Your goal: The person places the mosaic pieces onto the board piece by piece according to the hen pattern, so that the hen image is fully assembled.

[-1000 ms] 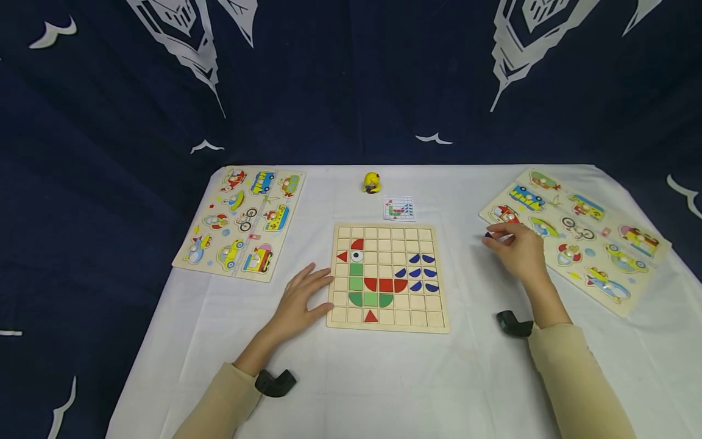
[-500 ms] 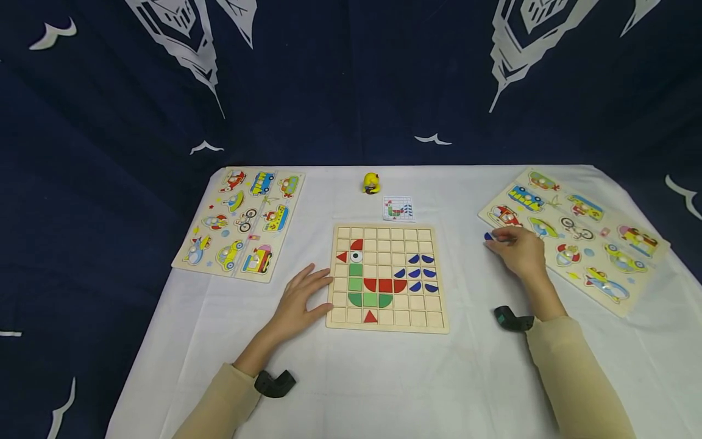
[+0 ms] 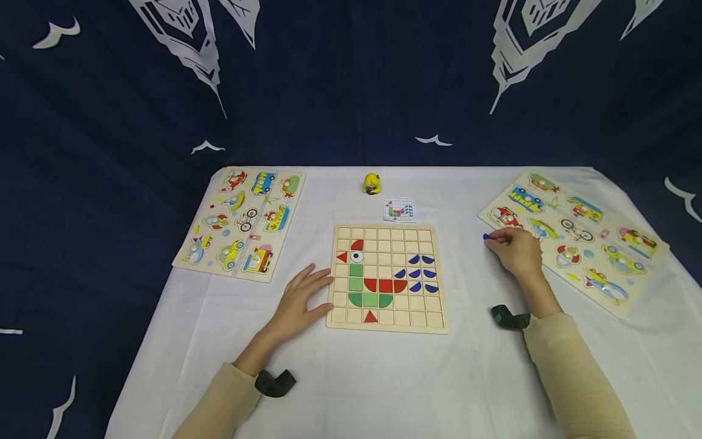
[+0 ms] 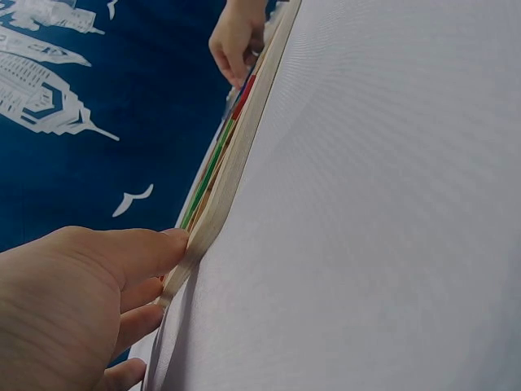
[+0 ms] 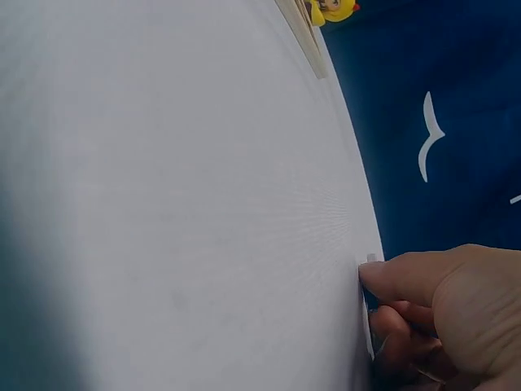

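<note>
A square wooden grid board [image 3: 388, 315] lies mid-table, with red, green and blue pieces forming a bird shape on it. My left hand [image 3: 300, 305] rests at its left edge, fingers spread and fairly straight; the left wrist view shows the thumb and fingers of that hand [image 4: 89, 285] touching the board's side. Off to the right, my right hand [image 3: 517, 251] pinches a small blue piece [image 3: 487, 236] between thumb and fingertips, beside the right picture puzzle board [image 3: 581, 241]. In the right wrist view the curled fingers of that hand [image 5: 440, 309] mostly hide the piece.
A small printed pattern card [image 3: 399, 209] lies behind the grid board, and a yellow duck toy [image 3: 372, 183] sits beyond it. At the left stands another picture puzzle board [image 3: 239, 224] lying flat. A dark blue curtain [image 3: 351, 85] hangs behind the white-covered table [image 3: 417, 384].
The blue piece in my right hand has tilted a little as its fingers shift around it. That hand has barely changed place, and my left hand stays still at the board.
</note>
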Available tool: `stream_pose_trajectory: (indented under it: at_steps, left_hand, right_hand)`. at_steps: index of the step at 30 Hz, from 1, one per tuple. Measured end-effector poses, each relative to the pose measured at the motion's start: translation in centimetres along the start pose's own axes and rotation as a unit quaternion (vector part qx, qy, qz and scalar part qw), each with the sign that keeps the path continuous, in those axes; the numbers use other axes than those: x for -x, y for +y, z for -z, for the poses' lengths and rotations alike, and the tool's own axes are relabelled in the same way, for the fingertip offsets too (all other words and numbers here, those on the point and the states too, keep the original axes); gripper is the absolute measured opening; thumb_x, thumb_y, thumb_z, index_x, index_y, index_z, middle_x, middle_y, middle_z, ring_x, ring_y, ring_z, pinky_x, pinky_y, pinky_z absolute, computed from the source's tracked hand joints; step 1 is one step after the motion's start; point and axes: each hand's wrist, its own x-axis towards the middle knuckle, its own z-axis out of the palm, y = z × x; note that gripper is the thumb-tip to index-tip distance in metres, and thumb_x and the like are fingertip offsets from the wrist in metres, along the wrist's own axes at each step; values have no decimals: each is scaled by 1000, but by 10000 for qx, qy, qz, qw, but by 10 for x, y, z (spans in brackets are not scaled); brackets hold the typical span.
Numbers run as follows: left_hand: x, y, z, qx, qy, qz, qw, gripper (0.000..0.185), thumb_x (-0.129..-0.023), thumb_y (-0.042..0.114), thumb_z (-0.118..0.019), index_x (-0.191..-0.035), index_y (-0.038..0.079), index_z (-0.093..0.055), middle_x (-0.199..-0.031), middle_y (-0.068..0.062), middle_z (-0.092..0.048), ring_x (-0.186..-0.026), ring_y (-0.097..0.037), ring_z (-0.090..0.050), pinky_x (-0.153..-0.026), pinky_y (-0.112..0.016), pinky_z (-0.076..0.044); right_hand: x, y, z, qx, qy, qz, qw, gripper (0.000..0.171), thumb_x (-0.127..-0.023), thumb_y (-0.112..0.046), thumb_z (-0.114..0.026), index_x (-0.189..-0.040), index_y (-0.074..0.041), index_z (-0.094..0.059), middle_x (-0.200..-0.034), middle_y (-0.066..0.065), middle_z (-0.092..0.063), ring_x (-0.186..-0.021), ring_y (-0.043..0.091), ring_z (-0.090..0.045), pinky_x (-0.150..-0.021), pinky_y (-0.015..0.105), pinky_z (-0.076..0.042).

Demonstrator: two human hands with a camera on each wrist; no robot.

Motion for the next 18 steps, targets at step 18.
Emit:
stream_pose_trajectory:
  at_steps: [18]
  left_hand:
    - [-1, 0, -1, -12, -25, 65, 10000, 53, -84, 19, -76, -133, 9, -60, -147, -6, -50, -148, -32, -24, -117, -60, -17]
  right_hand:
    - [65, -52, -1, -403, -246, 1392, 9891, 9, -81, -6, -77, -88, -2, -73, -77, 7, -61, -62, 13, -44, -50, 22, -34]
